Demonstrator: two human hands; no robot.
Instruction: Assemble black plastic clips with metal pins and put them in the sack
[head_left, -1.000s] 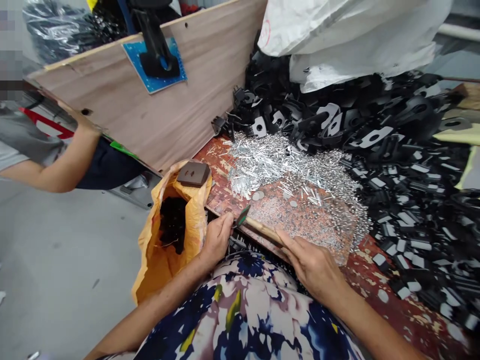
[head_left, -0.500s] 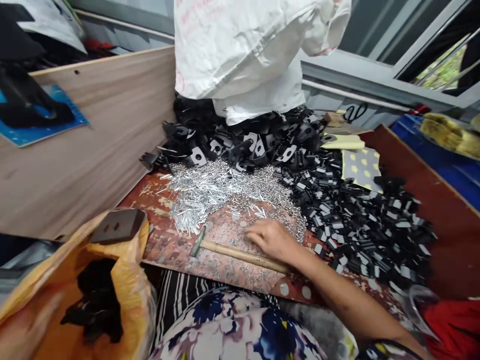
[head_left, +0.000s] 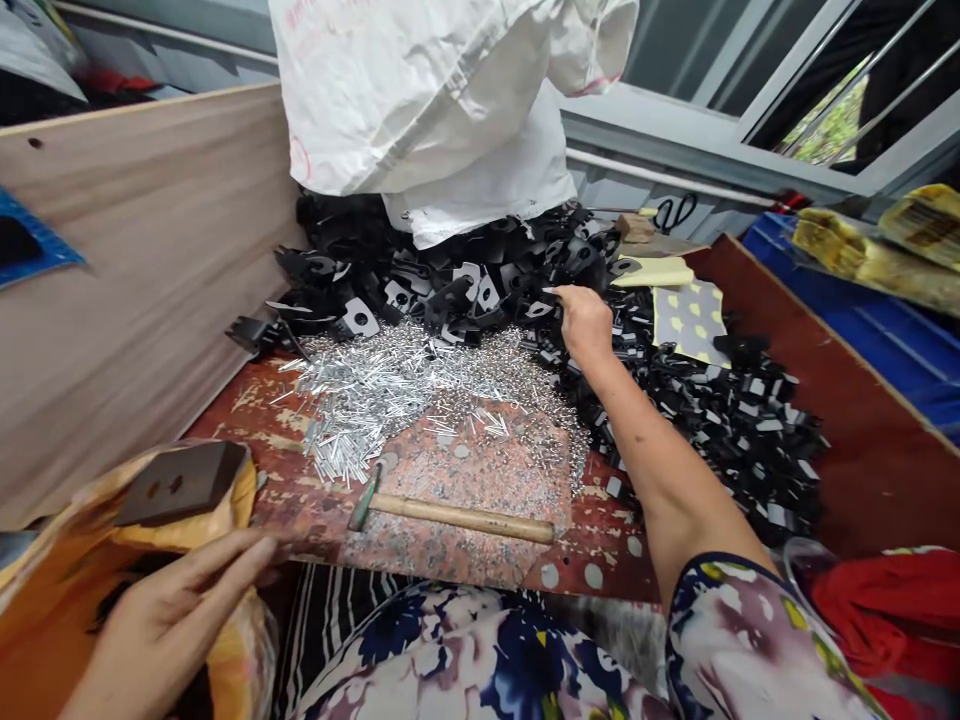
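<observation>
My right hand (head_left: 587, 322) reaches over the heap of black clip-like parts (head_left: 442, 285) at the back of the worktop. Its fingers are curled closed, and their tips meet the parts; what they hold is hidden. My left hand (head_left: 176, 615) hovers over the mouth of the orange-yellow bag (head_left: 45, 610). Its fingers are stretched out, with nothing visible in them. A hammer (head_left: 457, 514) with a wooden handle and green head lies near the front edge. Silvery pins (head_left: 352, 400) and small metal rivets (head_left: 517, 370) are spread behind it.
Smaller black parts (head_left: 720, 420) cover the right side. A white sack (head_left: 450, 100) hangs above the back heap. A wooden board (head_left: 150, 270) walls the left. A dark brown block (head_left: 184, 482) rests on the bag's rim. Scissors (head_left: 675, 212) are at the back right.
My right hand has moved from beside the hammer handle, up and away to the black heap. My left hand has risen out of the bag. The view has shifted right.
</observation>
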